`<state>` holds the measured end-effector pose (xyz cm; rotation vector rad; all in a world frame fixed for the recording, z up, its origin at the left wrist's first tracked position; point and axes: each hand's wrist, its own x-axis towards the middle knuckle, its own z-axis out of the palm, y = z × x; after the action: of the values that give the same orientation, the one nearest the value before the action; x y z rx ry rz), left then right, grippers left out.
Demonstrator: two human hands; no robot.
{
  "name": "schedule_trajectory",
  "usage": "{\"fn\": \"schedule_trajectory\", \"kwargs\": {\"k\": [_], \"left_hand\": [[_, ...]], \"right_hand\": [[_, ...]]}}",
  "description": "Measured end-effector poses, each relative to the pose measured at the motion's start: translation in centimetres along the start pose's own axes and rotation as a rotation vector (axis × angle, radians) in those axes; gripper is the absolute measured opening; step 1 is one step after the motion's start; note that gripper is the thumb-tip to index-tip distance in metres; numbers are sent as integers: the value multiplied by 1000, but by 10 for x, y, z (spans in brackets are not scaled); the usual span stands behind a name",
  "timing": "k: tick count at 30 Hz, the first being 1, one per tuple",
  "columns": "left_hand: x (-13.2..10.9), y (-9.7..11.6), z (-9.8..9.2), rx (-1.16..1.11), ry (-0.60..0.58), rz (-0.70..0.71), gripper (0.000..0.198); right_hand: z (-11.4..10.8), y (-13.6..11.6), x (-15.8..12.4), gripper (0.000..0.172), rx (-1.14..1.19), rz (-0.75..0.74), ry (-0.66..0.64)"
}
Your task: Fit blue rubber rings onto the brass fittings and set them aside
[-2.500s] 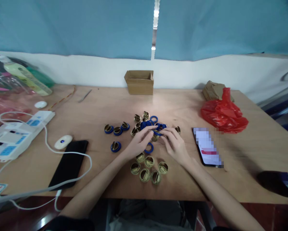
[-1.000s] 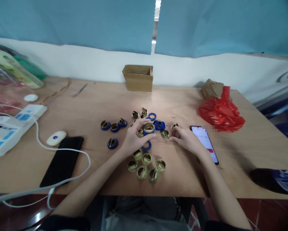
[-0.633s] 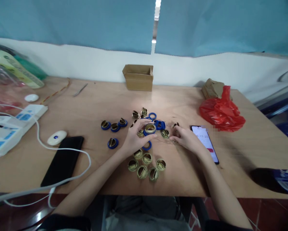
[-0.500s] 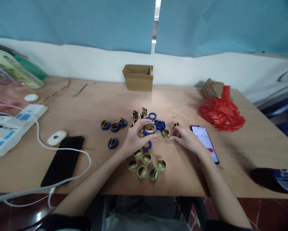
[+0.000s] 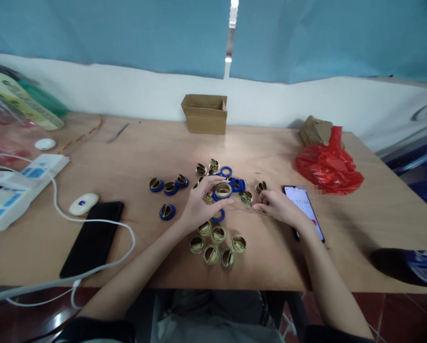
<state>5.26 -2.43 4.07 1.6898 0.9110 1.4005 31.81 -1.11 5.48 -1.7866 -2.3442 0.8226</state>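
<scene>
My left hand point(image 5: 203, 202) curves thumb and fingers around a gold metal ring point(image 5: 223, 191) with a blue ring under it. To its right, my right hand point(image 5: 275, 206) is low over the table, fingertips pinched together among thin, wire-like bits; what they hold is too small to make out. Just beyond those fingertips lies a gold piece point(image 5: 261, 186) with an upright flap. Another round gold piece point(image 5: 245, 197) sits between the hands. Loose blue rings point(image 5: 226, 171) lie behind and beside my left hand. Several round gold pieces point(image 5: 211, 255) are grouped nearer the front edge.
Gold pieces set in blue rings point(image 5: 167, 212) stand at left. A cardboard box point(image 5: 206, 114) is at the back. A phone point(image 5: 304, 209) lies under my right forearm, with a red plastic bag point(image 5: 329, 166) beyond. A black phone point(image 5: 94, 240) and white cable point(image 5: 130, 238) occupy the left.
My right hand has drawn slightly back from the gold piece beside it, leaving more of that piece in sight. The left hand holds its ring almost unmoved.
</scene>
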Motion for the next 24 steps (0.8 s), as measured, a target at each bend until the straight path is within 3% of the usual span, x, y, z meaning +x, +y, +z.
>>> {"fn": "schedule_trajectory", "kwargs": {"k": [7, 10, 17, 24], "left_hand": [[0, 0, 0, 16, 13, 2, 48], [0, 1, 0, 21, 20, 4, 48], [0, 2, 0, 30, 15, 23, 47], [-1, 2, 1, 26, -3, 10, 49]], "right_hand": [[-11, -7, -11, 33, 440, -128, -230], [-15, -12, -15, 37, 584, -208, -265], [-11, -17, -14, 39, 782, -230, -91], [-11, -19, -12, 34, 827, -237, -9]]}}
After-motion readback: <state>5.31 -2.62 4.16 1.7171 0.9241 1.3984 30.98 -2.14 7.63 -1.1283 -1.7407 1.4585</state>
